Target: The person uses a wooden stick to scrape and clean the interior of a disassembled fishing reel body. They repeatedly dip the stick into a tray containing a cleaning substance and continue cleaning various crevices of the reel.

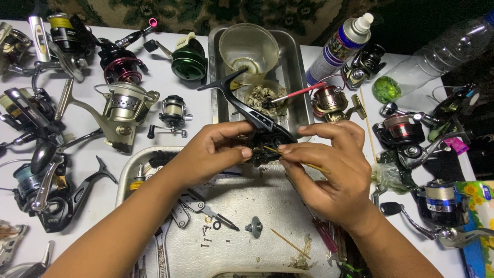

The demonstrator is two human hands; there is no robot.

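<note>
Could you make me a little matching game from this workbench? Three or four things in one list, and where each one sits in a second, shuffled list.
Things:
1. black reel body
2. thin wooden stick
3. spray can
4. clear plastic cup

Places:
A. standing in the metal tray at the far side of the table
B. pinched in the right hand
C. gripped by the left hand
D. leaning just right of the metal tray

Pairs: 1-C, 2-B, 3-D, 4-A
</note>
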